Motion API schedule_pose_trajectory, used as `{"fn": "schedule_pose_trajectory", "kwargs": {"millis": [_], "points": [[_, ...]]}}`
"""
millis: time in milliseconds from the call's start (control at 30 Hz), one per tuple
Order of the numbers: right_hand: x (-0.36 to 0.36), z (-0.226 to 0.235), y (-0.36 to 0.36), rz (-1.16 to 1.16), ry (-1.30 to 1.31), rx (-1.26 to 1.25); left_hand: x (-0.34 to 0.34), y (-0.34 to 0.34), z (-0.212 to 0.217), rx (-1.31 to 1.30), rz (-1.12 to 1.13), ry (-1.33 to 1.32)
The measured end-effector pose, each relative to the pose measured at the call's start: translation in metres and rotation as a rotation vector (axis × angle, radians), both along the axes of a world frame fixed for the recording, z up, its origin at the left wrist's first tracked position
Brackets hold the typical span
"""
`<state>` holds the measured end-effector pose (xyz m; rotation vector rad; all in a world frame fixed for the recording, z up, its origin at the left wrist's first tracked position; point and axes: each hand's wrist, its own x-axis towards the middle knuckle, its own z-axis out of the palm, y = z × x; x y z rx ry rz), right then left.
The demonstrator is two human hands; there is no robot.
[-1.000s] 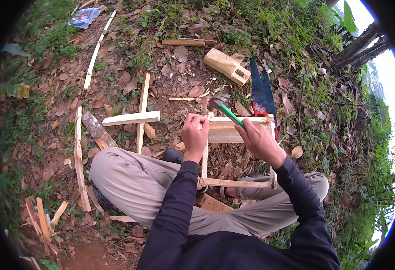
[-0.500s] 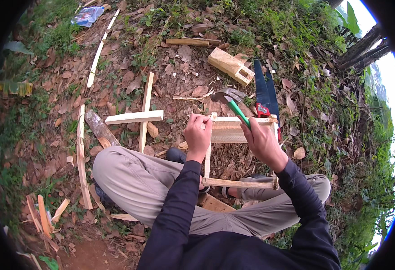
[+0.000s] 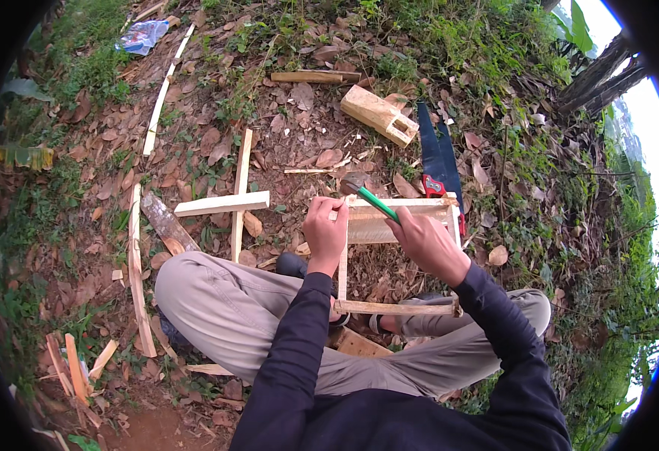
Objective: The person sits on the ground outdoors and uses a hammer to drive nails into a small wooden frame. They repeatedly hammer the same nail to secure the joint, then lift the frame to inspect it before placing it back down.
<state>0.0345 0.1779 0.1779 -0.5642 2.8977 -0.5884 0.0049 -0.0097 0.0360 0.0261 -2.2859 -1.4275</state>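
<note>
I sit cross-legged on leaf-covered ground with a small wooden frame (image 3: 401,225) standing between my knees. My left hand (image 3: 325,230) pinches the frame's upper left corner, fingers closed at the joint; whether a nail is between them is too small to tell. My right hand (image 3: 429,242) grips a hammer with a green handle (image 3: 376,201). Its dark head (image 3: 348,185) hovers just above that same corner. A loose slat (image 3: 393,307) lies across the frame's near end by my feet.
A hand saw with a red handle (image 3: 438,161) lies beyond the frame. A notched wooden block (image 3: 379,114) sits farther back. Two crossed slats (image 3: 224,203) and long strips (image 3: 136,270) lie to my left. Scrap offcuts (image 3: 74,364) sit at lower left. Grass slopes away right.
The hammer head has swung leftward and down toward the frame's upper left corner. My left hand stayed at that corner.
</note>
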Motion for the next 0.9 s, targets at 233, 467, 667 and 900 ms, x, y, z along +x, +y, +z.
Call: {"fn": "schedule_pose_trajectory", "kwargs": {"millis": [233, 467, 667, 900], "points": [[0.004, -0.001, 0.003, -0.031, 0.015, -0.073, 0.001, 0.001, -0.002, 0.003, -0.003, 0.004], [0.002, 0.009, -0.001, -0.053, 0.043, -0.064, 0.000, 0.000, 0.000, -0.028, -0.008, 0.023], [-0.003, 0.009, 0.000, 0.011, 0.100, 0.038, -0.006, -0.002, -0.001, -0.074, -0.014, -0.001], [-0.004, -0.001, -0.001, 0.034, 0.043, 0.085, -0.004, -0.001, 0.000, -0.046, -0.021, -0.017]]}}
